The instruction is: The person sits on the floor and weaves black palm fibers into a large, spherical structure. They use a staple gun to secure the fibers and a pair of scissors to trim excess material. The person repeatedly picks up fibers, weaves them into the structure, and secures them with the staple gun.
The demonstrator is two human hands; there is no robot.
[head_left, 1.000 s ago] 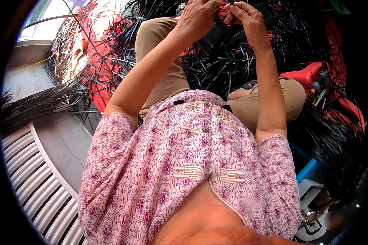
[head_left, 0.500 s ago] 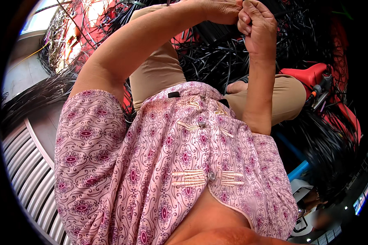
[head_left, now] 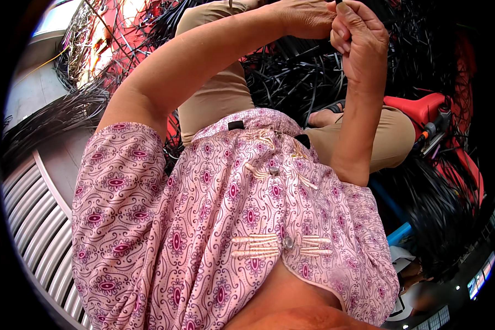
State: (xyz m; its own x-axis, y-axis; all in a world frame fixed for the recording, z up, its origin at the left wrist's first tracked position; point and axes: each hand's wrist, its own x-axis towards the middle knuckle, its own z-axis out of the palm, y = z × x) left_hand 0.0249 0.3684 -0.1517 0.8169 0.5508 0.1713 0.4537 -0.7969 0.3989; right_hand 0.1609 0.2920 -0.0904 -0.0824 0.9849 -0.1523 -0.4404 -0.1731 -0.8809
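Note:
At the top of the view my two hands meet. My right hand [head_left: 363, 38] is raised with fingers curled and thumb pressed over them, pinching a dark, thin piece that looks like a black strip [head_left: 339, 1]; most of it is hidden or cut off. My left hand [head_left: 309, 17] comes across from the left and touches the right one. Its back shows, while its bent fingertips are largely covered by the right hand. Below and behind both hands lies a tangled heap of black flat strips [head_left: 286, 82], between my legs in tan trousers.
A long bundle of black strips [head_left: 55, 115] lies at left, above a curved slatted metal piece [head_left: 36, 220]. On the right are a red plastic piece [head_left: 418, 107], a dark-and-orange tool [head_left: 430, 131], another strip bundle [head_left: 434, 203] and a blue bar [head_left: 399, 234]. Someone partly shows at lower right.
Both joined hands have shifted slightly right and down in the view, still together. My sandalled foot shows more beside the right forearm. The grip looks unchanged.

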